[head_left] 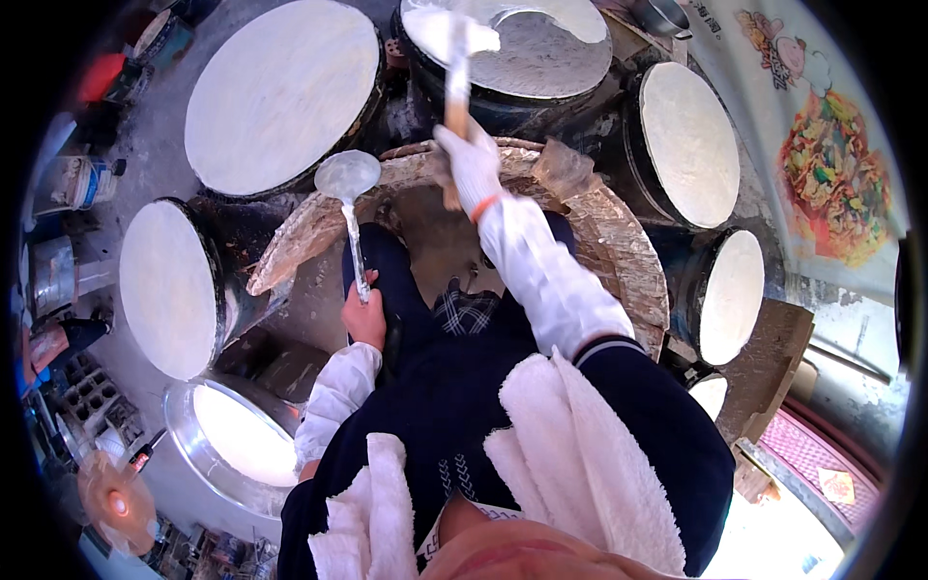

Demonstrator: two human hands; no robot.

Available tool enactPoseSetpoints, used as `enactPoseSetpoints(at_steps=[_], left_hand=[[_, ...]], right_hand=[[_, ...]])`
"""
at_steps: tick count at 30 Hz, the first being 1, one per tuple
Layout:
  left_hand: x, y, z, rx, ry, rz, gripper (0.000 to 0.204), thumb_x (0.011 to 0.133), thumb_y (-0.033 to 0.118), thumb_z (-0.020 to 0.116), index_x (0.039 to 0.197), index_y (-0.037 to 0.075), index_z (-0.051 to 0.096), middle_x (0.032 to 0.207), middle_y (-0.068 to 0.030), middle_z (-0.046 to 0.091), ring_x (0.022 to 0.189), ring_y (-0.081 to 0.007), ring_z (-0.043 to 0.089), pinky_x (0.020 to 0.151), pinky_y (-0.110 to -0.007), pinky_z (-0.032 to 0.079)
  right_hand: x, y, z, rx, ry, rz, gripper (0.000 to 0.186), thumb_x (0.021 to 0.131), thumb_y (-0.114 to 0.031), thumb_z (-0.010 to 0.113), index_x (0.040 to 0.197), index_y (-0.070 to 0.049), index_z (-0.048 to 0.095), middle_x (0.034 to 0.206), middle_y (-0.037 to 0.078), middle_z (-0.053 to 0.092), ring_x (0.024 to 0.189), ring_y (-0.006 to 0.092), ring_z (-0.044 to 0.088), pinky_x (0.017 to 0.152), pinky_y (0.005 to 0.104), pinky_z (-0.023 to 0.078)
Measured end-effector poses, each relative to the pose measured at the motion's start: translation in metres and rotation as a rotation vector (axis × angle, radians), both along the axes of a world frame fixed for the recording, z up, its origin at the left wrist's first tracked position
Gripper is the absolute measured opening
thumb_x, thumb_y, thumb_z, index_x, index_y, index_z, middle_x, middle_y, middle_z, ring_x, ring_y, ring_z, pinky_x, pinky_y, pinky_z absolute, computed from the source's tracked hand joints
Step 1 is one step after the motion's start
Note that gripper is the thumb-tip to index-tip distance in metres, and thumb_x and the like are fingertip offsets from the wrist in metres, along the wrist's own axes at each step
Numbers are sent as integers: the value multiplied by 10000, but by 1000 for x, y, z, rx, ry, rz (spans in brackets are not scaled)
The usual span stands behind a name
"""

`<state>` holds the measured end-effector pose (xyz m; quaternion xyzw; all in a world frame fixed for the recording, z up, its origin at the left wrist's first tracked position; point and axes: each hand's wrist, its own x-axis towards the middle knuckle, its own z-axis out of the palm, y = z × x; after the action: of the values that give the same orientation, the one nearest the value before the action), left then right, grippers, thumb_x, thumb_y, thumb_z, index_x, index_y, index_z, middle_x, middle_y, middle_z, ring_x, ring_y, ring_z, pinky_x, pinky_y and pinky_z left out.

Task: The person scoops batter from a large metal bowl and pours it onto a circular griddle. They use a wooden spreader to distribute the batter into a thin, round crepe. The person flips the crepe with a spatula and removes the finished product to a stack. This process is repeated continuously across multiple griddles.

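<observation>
My left hand (364,317), bare, grips the handle of a metal ladle (348,177) whose bowl is coated with white batter. My right hand (471,166), in a white glove with an orange band at the wrist, is closed round the wooden handle of a scraper (457,82), partly smeared by motion. Its whitish end lies over the far round griddle (551,60), where a thick white patch of batter (435,31) sits at the left. A curved white band shows along that griddle's far edge; its grey surface shows elsewhere.
Several white-covered round griddles surround me, including a large one (280,97) at far left and others at left (169,290) and right (688,145). A curved, crusted ledge (619,232) lies before me. A metal basin (179,411) of white liquid stands lower left.
</observation>
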<state>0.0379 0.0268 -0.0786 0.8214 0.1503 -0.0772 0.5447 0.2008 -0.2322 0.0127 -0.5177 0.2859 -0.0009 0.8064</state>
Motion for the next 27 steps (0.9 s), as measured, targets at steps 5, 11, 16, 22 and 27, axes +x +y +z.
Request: enactPoseSetpoints(at_steps=[5,11,16,22,27], left_hand=[[2,8,0,-59,-4,39,337,873,52,555,1183,-30,661,1103,-111,742,1041,-169,681,950,-280,480],[7,8,2,-97,-10,13,346,880,49,549,1196,-59,640,1115,-114,738,1057,-179,677,965,-288,477],[8,11,0,-144,3,17,337,898,25,522,1208,-67,617,1142,-138,719,1104,-192,659,1025,-302,445],[3,13,7,-108,-5,-11,329,896,26,527,1197,-64,626,1141,-138,722,1097,-193,663,1015,-302,454],[0,11,7,-34,-20,-55,339,893,53,541,1203,-50,632,1144,-131,727,1095,-184,665,1012,-303,456]], right_hand=[[-27,13,-6,77,18,-248,374,991,-171,571,1363,-192,529,706,-10,514,442,84,403,389,249,318],[94,54,12,-201,14,-84,402,1028,-342,488,1373,-146,552,686,22,562,492,120,500,406,282,398],[72,68,8,-118,111,-245,360,1022,-393,514,1293,-164,579,684,21,546,448,130,463,370,301,371],[-13,22,12,53,173,-302,211,1007,-405,561,1057,-201,552,652,-4,443,409,103,366,357,268,287],[-21,-2,33,111,130,-237,352,958,-464,603,924,-128,505,685,16,478,433,107,374,370,278,300]])
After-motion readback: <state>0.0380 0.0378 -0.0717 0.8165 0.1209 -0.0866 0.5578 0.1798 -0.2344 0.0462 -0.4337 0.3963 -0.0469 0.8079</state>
